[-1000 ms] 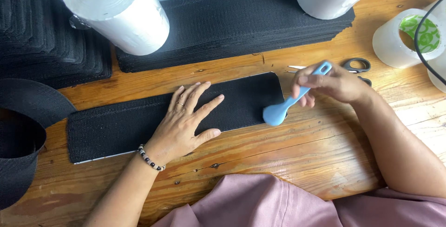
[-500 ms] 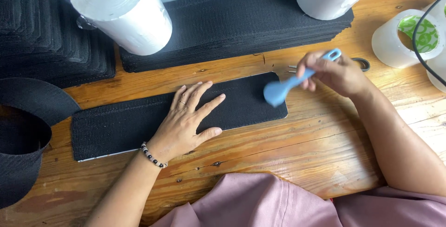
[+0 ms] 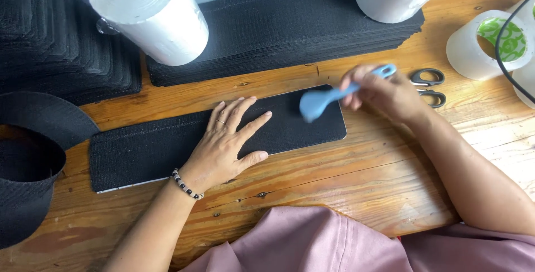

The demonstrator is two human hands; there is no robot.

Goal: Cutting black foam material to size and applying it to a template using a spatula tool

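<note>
We judge the pass sound if our left hand, spread flat, pins the black strip on the table while our right hand, pinching the blue spatula, sweeps evenly.

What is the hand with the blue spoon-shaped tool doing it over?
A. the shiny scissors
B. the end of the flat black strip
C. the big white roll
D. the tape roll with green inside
B: the right hand holds the blue spoon-shaped tool with its rounded head over the right end of the flat black strip, while the left hand presses flat on the strip's middle.
</note>
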